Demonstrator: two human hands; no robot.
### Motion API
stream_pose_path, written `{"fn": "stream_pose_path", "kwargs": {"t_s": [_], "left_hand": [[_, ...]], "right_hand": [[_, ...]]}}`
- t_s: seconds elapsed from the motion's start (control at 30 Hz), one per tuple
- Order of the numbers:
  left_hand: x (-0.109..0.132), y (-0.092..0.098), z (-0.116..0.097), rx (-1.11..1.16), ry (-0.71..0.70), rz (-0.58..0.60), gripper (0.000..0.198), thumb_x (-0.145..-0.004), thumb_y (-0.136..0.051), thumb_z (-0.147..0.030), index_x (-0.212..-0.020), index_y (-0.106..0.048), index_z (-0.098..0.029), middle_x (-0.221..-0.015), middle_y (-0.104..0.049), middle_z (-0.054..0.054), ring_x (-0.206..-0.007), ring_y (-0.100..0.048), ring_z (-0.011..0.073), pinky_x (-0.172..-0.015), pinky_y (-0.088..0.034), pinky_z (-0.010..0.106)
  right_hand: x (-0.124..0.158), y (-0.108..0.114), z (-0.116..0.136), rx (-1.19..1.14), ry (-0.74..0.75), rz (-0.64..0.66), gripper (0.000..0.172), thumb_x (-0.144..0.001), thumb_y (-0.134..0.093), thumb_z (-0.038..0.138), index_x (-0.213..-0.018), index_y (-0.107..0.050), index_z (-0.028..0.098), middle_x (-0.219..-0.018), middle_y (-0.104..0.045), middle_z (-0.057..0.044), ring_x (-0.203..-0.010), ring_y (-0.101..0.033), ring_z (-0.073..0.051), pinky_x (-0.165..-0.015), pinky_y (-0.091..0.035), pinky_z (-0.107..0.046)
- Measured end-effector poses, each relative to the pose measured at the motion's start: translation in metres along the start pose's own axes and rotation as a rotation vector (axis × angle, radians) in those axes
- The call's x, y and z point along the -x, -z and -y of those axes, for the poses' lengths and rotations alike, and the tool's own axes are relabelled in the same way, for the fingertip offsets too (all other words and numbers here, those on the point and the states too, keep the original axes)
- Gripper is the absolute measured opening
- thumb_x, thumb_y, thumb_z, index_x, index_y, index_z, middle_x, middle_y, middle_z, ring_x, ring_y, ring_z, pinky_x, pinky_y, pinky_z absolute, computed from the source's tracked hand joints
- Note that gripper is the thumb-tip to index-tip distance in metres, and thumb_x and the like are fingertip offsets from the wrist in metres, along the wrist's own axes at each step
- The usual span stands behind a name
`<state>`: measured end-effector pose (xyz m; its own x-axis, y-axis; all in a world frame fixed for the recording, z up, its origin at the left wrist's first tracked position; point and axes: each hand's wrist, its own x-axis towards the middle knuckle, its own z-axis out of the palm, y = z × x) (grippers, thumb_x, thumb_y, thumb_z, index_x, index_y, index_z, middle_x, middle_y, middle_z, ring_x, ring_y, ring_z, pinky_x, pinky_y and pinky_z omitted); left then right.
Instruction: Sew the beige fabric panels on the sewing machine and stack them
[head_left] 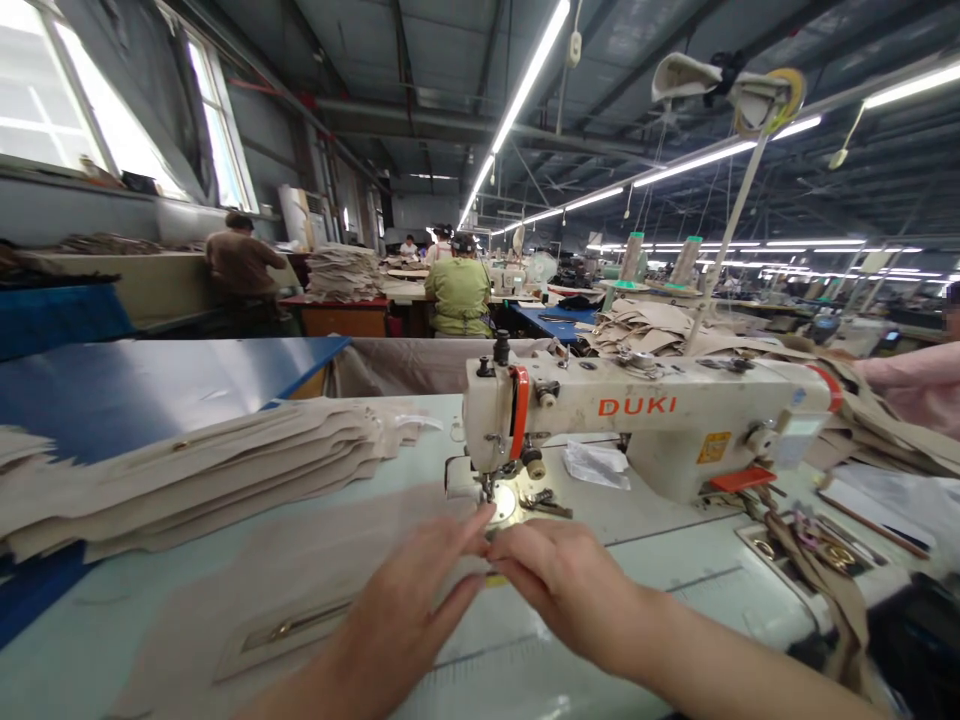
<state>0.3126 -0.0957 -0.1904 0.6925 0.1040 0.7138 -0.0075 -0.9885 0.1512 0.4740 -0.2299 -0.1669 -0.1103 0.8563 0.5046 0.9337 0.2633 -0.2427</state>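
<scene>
My left hand [420, 585] reaches over a beige fabric piece [187, 600] with its fingers stretched towards the needle and its thumb apart. A zipper [300, 628] is set in that piece, partly covered by my left wrist. My right hand [570, 580] has its fingers curled together, its tips meeting those of my left hand just in front of the round needle plate [504, 502]. Whatever lies between the right fingertips is hidden. The white sewing machine [570, 410] stands directly beyond both hands, with its presser foot [489, 488] close to my left fingertips.
Stacked beige fabric pieces [247, 475] lie at left. A clear plastic bag [598, 465] sits under the machine arm. At right, a tray [780, 565] holds metal rings and a fabric strip. More fabric [645, 325] is piled behind; co-workers sit further back, and a person's arm [911, 368] enters at right.
</scene>
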Motion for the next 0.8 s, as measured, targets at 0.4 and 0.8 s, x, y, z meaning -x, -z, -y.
{"fn": "stream_pose_path", "kwargs": {"t_s": [0.4, 0.8], "left_hand": [[0.003, -0.006, 0.054, -0.216, -0.039, 0.175, 0.029, -0.094, -0.042, -0.013, -0.084, -0.069, -0.018, -0.089, -0.072, 0.006, -0.087, -0.065, 0.021, -0.081, -0.053, 0.036], [-0.003, -0.017, 0.047, -0.194, -0.112, 0.447, 0.029, -0.087, -0.045, 0.0, -0.096, -0.065, -0.018, -0.096, -0.069, 0.003, -0.092, -0.063, 0.0195, -0.089, -0.049, 0.036]], "right_hand": [[-0.006, -0.051, -0.039, -0.117, -0.001, -0.024, 0.017, -0.09, -0.053, 0.011, -0.096, -0.067, 0.018, -0.098, -0.072, -0.008, -0.091, -0.065, -0.02, -0.083, -0.052, -0.029], [0.005, -0.053, -0.033, -0.119, 0.158, 0.073, 0.022, -0.095, -0.047, 0.017, -0.098, -0.068, 0.017, -0.102, -0.071, -0.007, -0.101, -0.062, -0.018, -0.096, -0.048, -0.031]]}}
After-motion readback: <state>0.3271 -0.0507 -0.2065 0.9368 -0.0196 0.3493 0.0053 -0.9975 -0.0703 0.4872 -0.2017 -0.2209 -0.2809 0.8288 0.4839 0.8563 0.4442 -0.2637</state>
